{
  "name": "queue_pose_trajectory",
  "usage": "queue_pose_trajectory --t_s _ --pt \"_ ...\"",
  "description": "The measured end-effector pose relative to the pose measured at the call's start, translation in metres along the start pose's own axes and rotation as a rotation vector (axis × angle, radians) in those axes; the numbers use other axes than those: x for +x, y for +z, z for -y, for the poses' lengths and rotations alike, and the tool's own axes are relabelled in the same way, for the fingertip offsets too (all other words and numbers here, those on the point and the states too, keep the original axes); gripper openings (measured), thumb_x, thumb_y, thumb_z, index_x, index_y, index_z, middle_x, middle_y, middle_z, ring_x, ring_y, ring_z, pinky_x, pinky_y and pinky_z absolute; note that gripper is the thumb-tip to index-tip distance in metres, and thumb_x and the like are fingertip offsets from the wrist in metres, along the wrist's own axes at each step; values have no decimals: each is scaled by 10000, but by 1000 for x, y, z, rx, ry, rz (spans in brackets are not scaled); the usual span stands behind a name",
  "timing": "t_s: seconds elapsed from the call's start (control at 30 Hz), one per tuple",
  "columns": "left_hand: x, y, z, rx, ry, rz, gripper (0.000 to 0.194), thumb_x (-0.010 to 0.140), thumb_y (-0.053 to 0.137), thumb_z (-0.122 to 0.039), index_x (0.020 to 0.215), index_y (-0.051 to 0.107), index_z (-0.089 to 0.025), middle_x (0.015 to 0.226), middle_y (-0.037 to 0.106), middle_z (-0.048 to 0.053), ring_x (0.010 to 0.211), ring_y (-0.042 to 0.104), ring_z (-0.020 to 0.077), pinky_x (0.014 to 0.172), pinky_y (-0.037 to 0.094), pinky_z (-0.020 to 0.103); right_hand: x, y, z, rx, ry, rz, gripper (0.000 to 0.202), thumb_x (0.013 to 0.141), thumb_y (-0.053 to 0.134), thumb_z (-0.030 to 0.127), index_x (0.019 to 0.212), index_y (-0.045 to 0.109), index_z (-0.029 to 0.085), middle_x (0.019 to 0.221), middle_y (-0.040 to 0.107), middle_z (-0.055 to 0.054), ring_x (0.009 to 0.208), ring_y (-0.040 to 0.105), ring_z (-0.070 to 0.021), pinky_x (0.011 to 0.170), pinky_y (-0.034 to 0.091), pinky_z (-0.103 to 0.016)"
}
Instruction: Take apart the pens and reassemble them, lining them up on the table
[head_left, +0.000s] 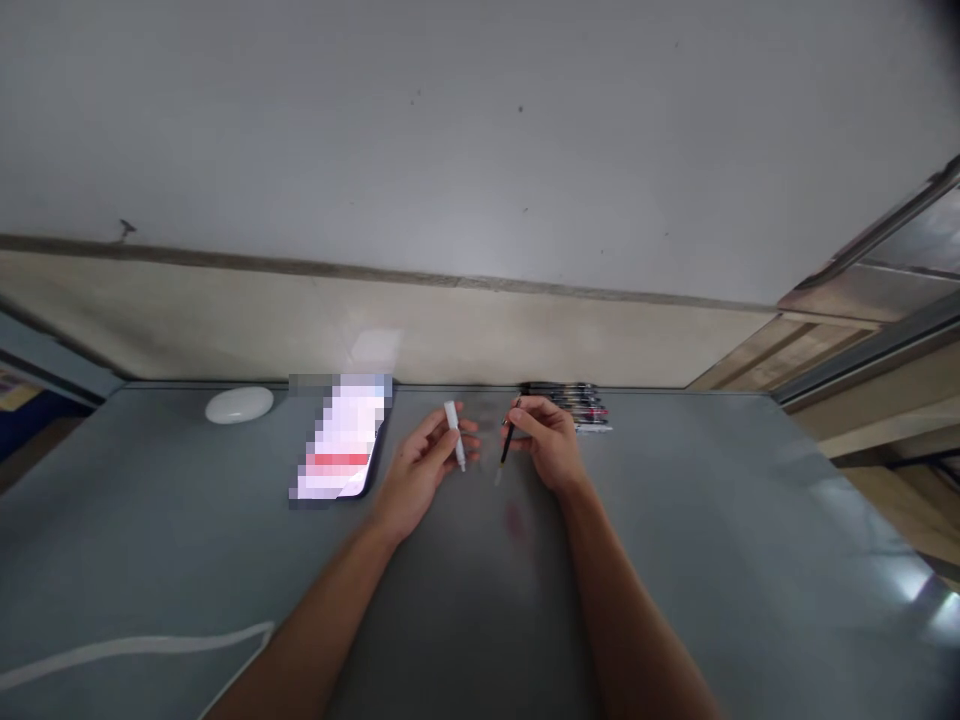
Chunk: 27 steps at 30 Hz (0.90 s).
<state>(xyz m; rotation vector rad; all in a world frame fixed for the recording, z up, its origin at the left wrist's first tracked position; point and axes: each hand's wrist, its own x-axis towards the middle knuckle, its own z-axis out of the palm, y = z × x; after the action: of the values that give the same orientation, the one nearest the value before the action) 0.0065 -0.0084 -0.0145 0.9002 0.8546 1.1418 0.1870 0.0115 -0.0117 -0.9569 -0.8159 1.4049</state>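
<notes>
My left hand [424,462] pinches a short white pen-like tube [455,436] between thumb and fingers, its narrow end pointing down. Between the thumb and fingers of my right hand [547,440] is a slim black pen [508,443], tilted, with a pale, clear-looking lower end. The tube and the pen are apart, both held above the grey table [465,620]. Just behind my right hand lies a row of several pens [581,400], mostly dark, partly hidden by that hand.
A phone with a lit, pixelated screen [345,440] lies left of my left hand. Farther left is a white computer mouse [240,405]. A white cable or strip [142,646] crosses the table's near left. The wall [465,330] borders the table's far edge.
</notes>
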Motion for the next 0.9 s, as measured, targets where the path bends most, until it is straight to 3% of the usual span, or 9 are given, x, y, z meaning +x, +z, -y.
queue_pose_trajectory --t_s 0.27,0.47,0.9 --pt "1 3 -5 11 41 -118 400 786 716 -281 1163 604 -209 999 668 44 847 666 173 805 560 353 -11 -5 3 -80 -42 -81 234 636 794 362 760 662 212 829 660 9 635 627 -116 532 579 -241" --pt "1 4 -6 32 55 -174 434 751 746 -288 1154 607 -206 970 684 43 820 681 177 786 569 366 -7 -5 2 -156 -10 -35 238 659 776 395 821 718 230 889 708 -9 681 663 -141 600 595 -282" --pt "0 -1 -3 108 45 -108 338 806 696 -280 1128 620 -207 972 694 40 826 685 177 787 550 339 -6 -5 1 -140 -67 -103 267 699 743 422 888 711 237 848 719 -13 708 679 -164 538 581 -271"
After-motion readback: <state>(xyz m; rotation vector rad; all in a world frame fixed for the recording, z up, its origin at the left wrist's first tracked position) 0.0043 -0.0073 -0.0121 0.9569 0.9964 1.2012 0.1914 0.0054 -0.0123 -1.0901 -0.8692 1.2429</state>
